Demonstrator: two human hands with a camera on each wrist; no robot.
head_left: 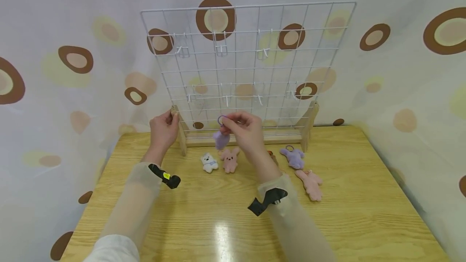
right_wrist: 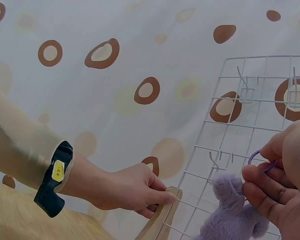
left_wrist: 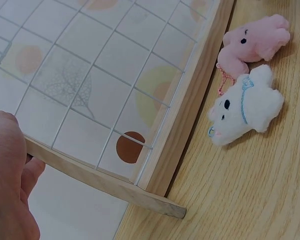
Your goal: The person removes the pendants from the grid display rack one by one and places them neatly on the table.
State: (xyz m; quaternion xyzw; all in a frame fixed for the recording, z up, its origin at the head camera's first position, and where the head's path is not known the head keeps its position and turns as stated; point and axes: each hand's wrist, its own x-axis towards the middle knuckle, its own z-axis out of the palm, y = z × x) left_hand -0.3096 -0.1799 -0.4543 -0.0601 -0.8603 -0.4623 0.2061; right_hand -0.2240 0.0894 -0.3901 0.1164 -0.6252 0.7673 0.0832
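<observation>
My left hand (head_left: 164, 130) grips the top of the left wooden post (left_wrist: 80, 167) of a stand that holds up a white wire grid rack (head_left: 235, 69). With thumb and fingers, my right hand (head_left: 249, 132) pinches the purple ring (right_wrist: 252, 156) of a purple plush keychain (head_left: 220, 140). The plush hangs beneath the fingers in front of the grid, below the lower row of hooks. Several white hooks (head_left: 227, 100) stick out from the grid in two rows.
On the wooden table (head_left: 189, 221), a white bear plush (head_left: 209, 163) and a pink plush (head_left: 229, 161) lie before the rack. Further right are another purple plush (head_left: 293, 158) and a long-eared pink one (head_left: 310, 185). My right wrist partly hides a brown item (head_left: 272, 157).
</observation>
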